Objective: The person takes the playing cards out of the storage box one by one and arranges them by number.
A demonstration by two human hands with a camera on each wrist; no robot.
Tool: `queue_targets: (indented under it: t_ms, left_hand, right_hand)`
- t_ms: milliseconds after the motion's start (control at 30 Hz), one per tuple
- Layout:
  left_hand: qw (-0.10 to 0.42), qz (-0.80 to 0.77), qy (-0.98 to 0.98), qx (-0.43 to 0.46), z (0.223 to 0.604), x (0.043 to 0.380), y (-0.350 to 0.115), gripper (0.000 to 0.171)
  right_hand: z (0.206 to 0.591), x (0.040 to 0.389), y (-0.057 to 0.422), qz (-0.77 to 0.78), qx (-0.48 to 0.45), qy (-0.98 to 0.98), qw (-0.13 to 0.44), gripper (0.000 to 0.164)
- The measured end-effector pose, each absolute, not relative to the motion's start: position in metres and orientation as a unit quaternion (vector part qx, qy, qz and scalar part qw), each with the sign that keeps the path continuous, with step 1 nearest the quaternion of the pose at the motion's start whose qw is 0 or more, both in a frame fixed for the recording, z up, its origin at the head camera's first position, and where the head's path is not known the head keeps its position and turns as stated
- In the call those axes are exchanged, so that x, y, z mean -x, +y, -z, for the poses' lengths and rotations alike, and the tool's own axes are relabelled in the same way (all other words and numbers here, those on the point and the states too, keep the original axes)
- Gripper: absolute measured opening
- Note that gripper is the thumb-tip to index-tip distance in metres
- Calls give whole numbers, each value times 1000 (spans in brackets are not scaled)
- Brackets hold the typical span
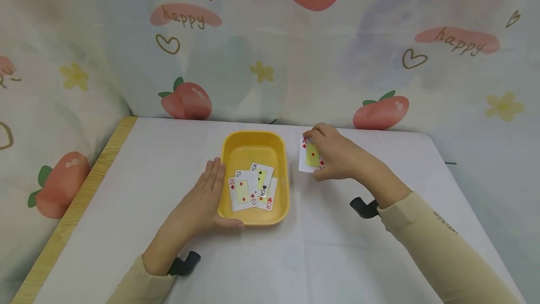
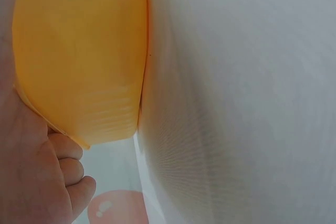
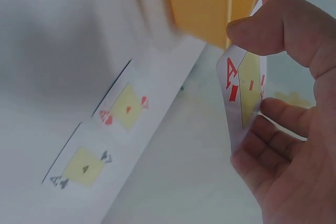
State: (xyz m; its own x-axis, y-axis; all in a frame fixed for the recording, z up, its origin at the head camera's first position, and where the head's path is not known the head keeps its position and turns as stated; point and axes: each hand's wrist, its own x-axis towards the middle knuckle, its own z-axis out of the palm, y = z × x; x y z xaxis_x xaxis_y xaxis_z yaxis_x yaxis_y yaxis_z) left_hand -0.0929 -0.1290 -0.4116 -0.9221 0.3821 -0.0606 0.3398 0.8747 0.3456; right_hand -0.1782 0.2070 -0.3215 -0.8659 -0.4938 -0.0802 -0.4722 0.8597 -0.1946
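My left hand (image 1: 199,201) rests along the left side of a yellow tray (image 1: 282,154), fingers straight against its side and thumb at the near corner. Inside the tray lie several overlapping playing cards, among them a two of diamonds (image 1: 242,192), a three of spades (image 1: 262,175) and a three of hearts (image 1: 270,198). To the right of the tray, my right hand (image 1: 341,154) pinches an ace of diamonds (image 1: 310,156) between thumb and fingers. The right wrist view shows this ace (image 3: 247,85) raised off the table, its face partly covered by the thumb.
An ace of hearts (image 3: 125,107) and an ace of clubs (image 3: 84,166) lie face up on the white tabletop (image 1: 329,257) in the right wrist view. In the head view I cannot make them out. A patterned curtain (image 1: 295,60) hangs behind the table.
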Motion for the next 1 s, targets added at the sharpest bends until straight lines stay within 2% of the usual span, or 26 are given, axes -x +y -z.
queue_targets:
  t_ms: [333, 1000]
  left_hand:
    - [62, -168, 965, -189, 412, 93, -129, 146]
    - [64, -170, 965, -190, 412, 93, -130, 146]
  right_hand:
    - [328, 187, 234, 61, 227, 969, 80, 87]
    - [337, 197, 277, 31, 194, 976, 100, 86]
